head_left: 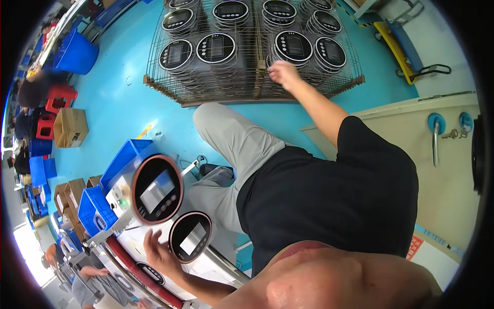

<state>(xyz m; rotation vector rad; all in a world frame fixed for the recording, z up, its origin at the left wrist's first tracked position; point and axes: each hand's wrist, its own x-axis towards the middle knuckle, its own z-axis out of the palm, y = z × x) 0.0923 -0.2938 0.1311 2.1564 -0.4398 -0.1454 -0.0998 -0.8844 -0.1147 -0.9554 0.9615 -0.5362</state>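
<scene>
My right hand (284,75) reaches over the near side of a wire cage (256,87). Its fingers are curled together beside a stack topped by a round black panel (293,45) with a silver rim; whether they pinch anything is hidden. Low on the left, my left hand (163,256) has its fingers apart. It is beside a round black panel with a copper-coloured rim (190,237) and a pale rectangular window, its thumb side close to the rim. Just beyond, a second copper-rimmed panel (157,188) appears larger and tilted.
Several stacks of silver-rimmed panels fill the cage. Blue bins (95,208) and a red roller (141,270) flank the work surface at left. Further off are a cardboard box (71,127), red stools (60,98) and co-workers. A yellow-blue trolley (399,51) and a door (411,139) stand at right.
</scene>
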